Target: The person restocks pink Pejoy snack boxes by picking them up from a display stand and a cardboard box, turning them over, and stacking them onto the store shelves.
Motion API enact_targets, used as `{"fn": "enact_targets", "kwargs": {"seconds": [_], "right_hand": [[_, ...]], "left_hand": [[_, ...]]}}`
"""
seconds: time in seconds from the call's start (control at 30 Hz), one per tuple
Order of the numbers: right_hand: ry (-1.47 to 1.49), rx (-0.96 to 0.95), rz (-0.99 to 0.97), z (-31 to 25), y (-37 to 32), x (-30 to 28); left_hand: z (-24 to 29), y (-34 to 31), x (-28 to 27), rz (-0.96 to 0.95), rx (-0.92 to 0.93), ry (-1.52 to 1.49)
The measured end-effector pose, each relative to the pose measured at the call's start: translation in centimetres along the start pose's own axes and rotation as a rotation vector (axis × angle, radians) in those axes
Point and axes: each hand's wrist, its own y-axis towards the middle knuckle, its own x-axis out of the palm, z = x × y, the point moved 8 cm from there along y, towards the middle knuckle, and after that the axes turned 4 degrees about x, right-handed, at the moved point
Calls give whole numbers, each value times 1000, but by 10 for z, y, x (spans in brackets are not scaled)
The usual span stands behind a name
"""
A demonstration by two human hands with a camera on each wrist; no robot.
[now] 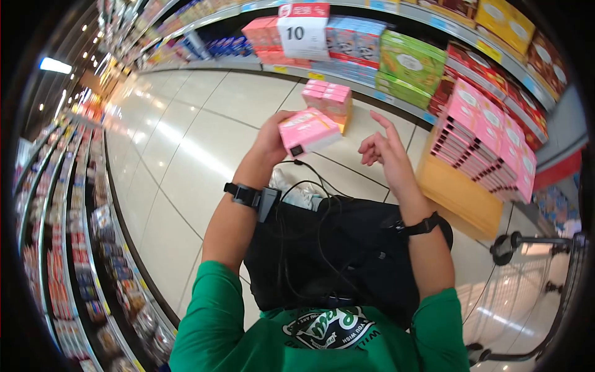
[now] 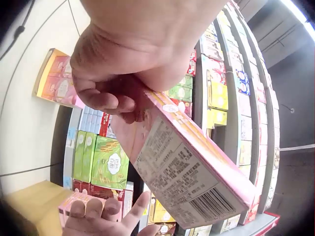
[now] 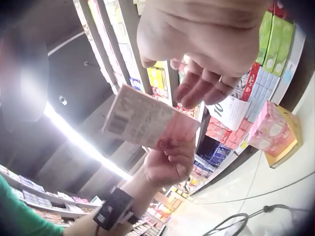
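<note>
A pink box [image 1: 308, 131] is gripped at one end by the left hand [image 1: 273, 139], in front of the body above the floor. In the left wrist view the fingers of the left hand [image 2: 110, 83] curl round the pink box [image 2: 182, 172], whose printed side with a barcode shows. The right hand [image 1: 385, 149] is off to the box's right, touching nothing, its index finger extended and the other fingers loosely bent. In the right wrist view the right hand [image 3: 206, 64] hangs above the held box [image 3: 147, 118].
An open carton with pink boxes [image 1: 328, 96] stands on the floor by the shelf. A larger brown carton [image 1: 462, 198] at the right has stacked pink boxes [image 1: 486, 136]. Shelves with green boxes [image 1: 409, 62] run behind; a metal cart frame [image 1: 558, 297] stands at the lower right.
</note>
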Motion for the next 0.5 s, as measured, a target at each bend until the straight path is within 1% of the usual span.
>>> {"fn": "enact_targets", "kwargs": {"seconds": [0.03, 0.07, 0.13, 0.17, 0.27, 0.33, 0.4, 0.43, 0.47, 0.5], "right_hand": [[39, -57, -47, 9, 2, 8], [34, -42, -61, 22, 0, 13], [48, -157, -89, 30, -13, 20], [36, -161, -113, 33, -19, 22], [97, -126, -55, 39, -27, 15], [117, -124, -15, 42, -25, 9], [273, -107, -17, 44, -22, 6], [332, -142, 15, 45, -19, 3], [331, -92, 29, 50, -18, -2], [328, -55, 49, 47, -18, -3]], "left_hand": [[-11, 1, 0, -14, -47, -13], [-23, 1, 0, -35, -105, -23], [-34, -7, 9, -20, -135, -5], [-42, -8, 17, -22, -159, 27], [-67, 10, 28, -104, -217, 14], [-74, 14, 43, -107, -229, 74], [-77, 19, 48, -129, -218, 99], [-78, 26, 41, -69, -171, 104], [-72, 31, 33, 7, -50, 141], [-67, 31, 35, -47, -6, 166]]}}
